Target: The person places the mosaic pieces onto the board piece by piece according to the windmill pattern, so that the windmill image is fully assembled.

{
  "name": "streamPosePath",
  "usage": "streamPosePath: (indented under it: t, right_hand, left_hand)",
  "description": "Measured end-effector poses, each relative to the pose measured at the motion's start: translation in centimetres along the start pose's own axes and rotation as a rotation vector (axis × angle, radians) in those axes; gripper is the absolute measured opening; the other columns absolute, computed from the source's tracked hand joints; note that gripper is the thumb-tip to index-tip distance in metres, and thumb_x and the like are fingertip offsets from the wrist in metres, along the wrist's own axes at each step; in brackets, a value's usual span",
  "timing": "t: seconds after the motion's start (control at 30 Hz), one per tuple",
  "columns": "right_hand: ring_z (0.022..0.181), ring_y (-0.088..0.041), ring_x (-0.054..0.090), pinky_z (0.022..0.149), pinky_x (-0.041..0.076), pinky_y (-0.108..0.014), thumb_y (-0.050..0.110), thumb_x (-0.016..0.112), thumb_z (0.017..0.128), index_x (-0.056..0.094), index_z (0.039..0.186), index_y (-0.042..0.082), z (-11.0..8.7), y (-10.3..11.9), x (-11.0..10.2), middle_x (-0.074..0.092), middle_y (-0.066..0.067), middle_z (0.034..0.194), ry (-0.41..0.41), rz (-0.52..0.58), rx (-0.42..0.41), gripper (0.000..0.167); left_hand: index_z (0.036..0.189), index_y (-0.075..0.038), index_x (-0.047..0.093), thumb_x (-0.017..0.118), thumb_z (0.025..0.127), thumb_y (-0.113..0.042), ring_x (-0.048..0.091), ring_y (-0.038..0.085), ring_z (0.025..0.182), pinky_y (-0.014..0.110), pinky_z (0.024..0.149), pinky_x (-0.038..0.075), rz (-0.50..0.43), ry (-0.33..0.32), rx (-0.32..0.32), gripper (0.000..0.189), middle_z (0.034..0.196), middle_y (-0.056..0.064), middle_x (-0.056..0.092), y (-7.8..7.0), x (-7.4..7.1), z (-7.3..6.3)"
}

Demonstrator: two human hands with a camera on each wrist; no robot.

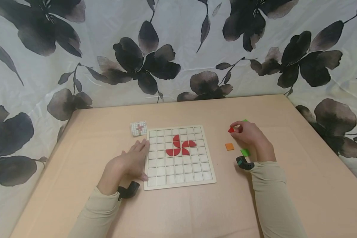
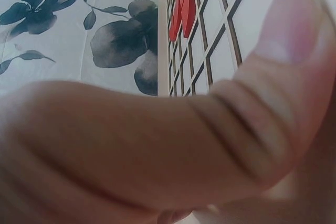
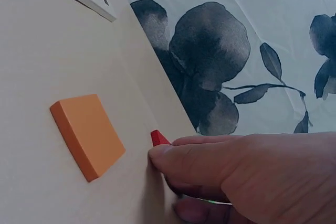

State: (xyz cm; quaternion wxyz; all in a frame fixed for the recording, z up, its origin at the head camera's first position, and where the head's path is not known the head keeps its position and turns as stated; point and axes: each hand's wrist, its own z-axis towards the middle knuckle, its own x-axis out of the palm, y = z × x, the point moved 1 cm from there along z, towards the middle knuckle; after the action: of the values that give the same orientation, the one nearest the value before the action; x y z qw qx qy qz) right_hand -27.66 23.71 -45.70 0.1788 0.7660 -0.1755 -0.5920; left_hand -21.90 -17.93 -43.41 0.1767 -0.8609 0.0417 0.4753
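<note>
A white grid board [image 1: 178, 172] lies on the table with several red curved pieces [image 1: 177, 141] set in its squares, forming a pinwheel. My left hand [image 1: 131, 160] rests along the board's left edge, fingers straight; in the left wrist view its thumb [image 2: 294, 35] lies against the board. Right of the board, my right hand [image 1: 250, 135] pinches a small red piece [image 3: 159, 138] between thumb and fingertips. Most of that piece is hidden by the fingers, so its shape cannot be told. An orange square tile [image 3: 92, 137] lies flat nearby.
A small pattern card [image 1: 138, 128] with a red pinwheel design lies at the board's upper left corner. Green tiles [image 1: 245, 152] lie beside and behind the right hand, the far one partly covered. A floral cloth [image 1: 196, 49] hangs behind the table.
</note>
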Motion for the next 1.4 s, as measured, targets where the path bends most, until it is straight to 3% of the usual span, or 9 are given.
streamPosePath:
  t: [0.3, 1.03, 1.4]
  right_hand:
    - [0.085, -0.025, 0.054, 0.068, 0.044, -0.027, 0.015, 0.059, 0.089, 0.055, 0.126, 0.008, -0.2, 0.2, -0.2, 0.06, -0.013, 0.096, 0.05, 0.026, -0.001, 0.038]
    - [0.084, -0.024, 0.052, 0.065, 0.043, -0.028, 0.025, 0.069, 0.086, 0.057, 0.12, 0.008, -0.2, 0.5, -0.2, 0.059, -0.011, 0.094, 0.022, 0.03, 0.013, 0.039]
    - [0.091, -0.025, 0.055, 0.077, 0.045, -0.031, 0.03, 0.072, 0.083, 0.061, 0.112, 0.01, -0.4, 1.2, -0.2, 0.063, -0.009, 0.099, 0.026, 0.032, -0.01, 0.037]
  left_hand:
    - [0.152, 0.0, 0.005, 0.087, 0.057, -0.037, -0.001, 0.04, 0.147, 0.074, 0.105, 0.008, -0.009, -0.002, 0.01, 0.13, 0.16, 0.019, 0.001, 0.0, -0.1, -0.1]
    - [0.152, -0.001, 0.005, 0.087, 0.057, -0.036, -0.001, 0.039, 0.147, 0.074, 0.105, 0.008, -0.019, -0.002, 0.01, 0.131, 0.16, 0.018, 0.0, 0.0, 0.0, -0.1]
    - [0.152, -0.002, 0.004, 0.087, 0.057, -0.037, -0.001, 0.039, 0.147, 0.074, 0.105, 0.007, -0.016, -0.004, 0.01, 0.131, 0.16, 0.018, 0.0, 0.1, 0.1, -0.1]
